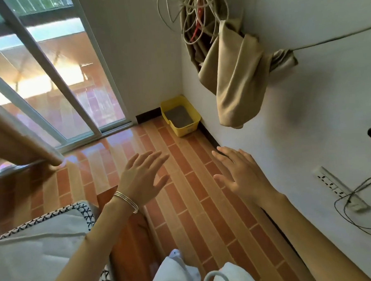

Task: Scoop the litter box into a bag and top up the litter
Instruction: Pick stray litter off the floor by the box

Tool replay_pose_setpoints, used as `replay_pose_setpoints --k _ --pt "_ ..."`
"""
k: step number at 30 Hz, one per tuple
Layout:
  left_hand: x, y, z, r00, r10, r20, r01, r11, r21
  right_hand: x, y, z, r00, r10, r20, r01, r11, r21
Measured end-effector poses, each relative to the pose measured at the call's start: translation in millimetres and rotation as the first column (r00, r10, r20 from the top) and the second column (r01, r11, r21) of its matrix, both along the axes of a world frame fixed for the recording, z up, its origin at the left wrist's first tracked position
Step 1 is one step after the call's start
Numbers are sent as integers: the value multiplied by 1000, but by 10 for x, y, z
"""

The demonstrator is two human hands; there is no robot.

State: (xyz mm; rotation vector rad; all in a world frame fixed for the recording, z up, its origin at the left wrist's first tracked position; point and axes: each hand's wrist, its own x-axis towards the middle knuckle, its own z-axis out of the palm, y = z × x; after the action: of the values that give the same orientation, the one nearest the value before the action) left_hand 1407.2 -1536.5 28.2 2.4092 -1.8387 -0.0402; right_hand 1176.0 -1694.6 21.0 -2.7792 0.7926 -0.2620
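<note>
- Presently noted both grips empty: left hand at 7 o'clock of frame centre, right hand at 5 o'clock, fingers straight and spread over the tiled floor, touching nothing.
- Located litter box, yellow, on the floor in the wall corner at 12 o'clock from the hands, well apart from them; grey litter lying low inside.
- Saw no scoop and no refill litter; white item with a looped handle at 6 o'clock, possibly the bag, cannot tell.
- Risk, judged: starting with no scoop or opened bag to hand; would mean carrying clumps across the floor and shedding grit on the tiles.
- Risk, judged: snagging head or shoulder on the curtain and looped cords hanging at 1 o'clock above the box when crouching into the corner.
- Risk, judged: catching an elbow on the cable trailing from the power strip on the wall at 4 o'clock.
- Risk, judged: tipping the box by lifting one rim; litter spilled against the skirting.
</note>
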Motion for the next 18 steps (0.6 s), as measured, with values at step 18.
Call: replay_pose_setpoints --k 18 --pt "1605 -781 -349 999 27 -39 -25 998 56 1484 -851 -229 997 -6 -78 9 999 32"
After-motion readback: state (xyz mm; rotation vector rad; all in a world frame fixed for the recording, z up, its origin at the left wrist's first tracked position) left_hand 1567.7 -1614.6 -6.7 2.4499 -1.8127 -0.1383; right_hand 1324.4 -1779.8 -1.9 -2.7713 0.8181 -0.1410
